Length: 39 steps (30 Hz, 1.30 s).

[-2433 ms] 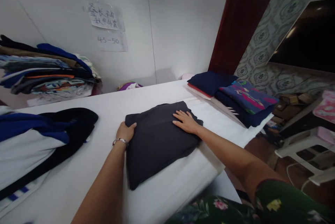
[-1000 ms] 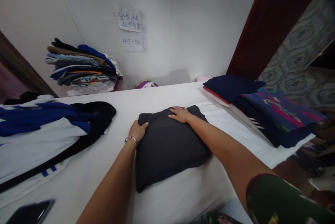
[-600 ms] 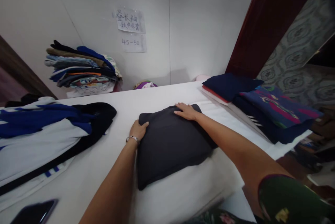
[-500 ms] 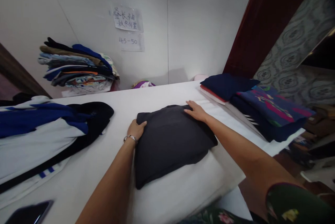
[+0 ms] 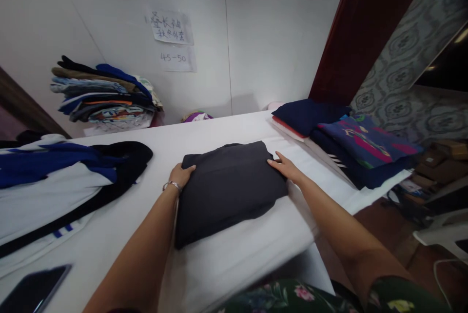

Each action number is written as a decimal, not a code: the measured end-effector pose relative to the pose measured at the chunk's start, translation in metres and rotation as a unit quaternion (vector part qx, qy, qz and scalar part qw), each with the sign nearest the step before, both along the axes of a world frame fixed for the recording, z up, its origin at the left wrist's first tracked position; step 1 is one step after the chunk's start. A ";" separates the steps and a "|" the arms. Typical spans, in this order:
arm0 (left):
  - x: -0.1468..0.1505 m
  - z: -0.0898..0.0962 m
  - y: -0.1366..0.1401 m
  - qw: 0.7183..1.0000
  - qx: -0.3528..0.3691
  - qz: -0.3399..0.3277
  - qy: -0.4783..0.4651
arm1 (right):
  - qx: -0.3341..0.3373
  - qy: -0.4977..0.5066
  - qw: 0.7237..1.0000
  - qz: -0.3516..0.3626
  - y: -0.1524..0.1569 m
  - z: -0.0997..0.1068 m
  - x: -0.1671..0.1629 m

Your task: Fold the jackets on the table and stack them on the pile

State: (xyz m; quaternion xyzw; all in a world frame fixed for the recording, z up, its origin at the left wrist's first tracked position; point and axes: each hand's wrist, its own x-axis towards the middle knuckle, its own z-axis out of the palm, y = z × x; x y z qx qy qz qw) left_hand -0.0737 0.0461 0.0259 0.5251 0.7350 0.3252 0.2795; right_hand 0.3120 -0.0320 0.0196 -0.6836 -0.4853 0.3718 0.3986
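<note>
A dark grey folded garment (image 5: 230, 186) lies in front of me on a white, soft-looking layer (image 5: 248, 249). My left hand (image 5: 181, 175), with a bracelet at the wrist, grips the garment's upper left edge, thumb on top and the other fingers mostly hidden. At the opposite edge, my right hand (image 5: 287, 166) rests its thumb on the upper right corner, while its fingers reach around the side. The garment looks flat, with a slightly uneven near edge.
Left on the white table (image 5: 204, 132) lie blue, white and black clothes (image 5: 73, 171) and a phone (image 5: 36, 288). A tall clothes stack (image 5: 106, 93) stands at the back left. Folded clothes (image 5: 310, 113) and a patterned purple-blue garment (image 5: 369, 140) lie right. Handwritten signs (image 5: 171, 28) hang on the wall.
The right hand has slid from the garment's top onto its right edge, and that corner now looks squarer. The left hand keeps its place at the left edge. The view has shifted slightly.
</note>
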 end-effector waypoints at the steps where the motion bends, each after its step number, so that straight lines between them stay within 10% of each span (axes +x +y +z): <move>1: 0.001 0.002 -0.001 1.000 -0.001 0.004 -0.005 | -0.002 -0.018 1.000 0.006 0.002 0.001 -0.001; 10: 0.004 0.020 -0.027 0.997 -0.026 0.033 -0.066 | 0.067 -0.106 0.991 0.041 0.005 -0.015 0.001; 22: 0.011 0.036 -0.126 0.976 -0.099 0.022 -0.192 | 0.170 0.010 0.984 0.051 0.009 -0.025 0.001; 39: 0.022 0.018 -0.203 0.986 -0.107 -0.011 -0.129 | 0.082 0.009 0.996 0.041 0.000 -0.022 0.010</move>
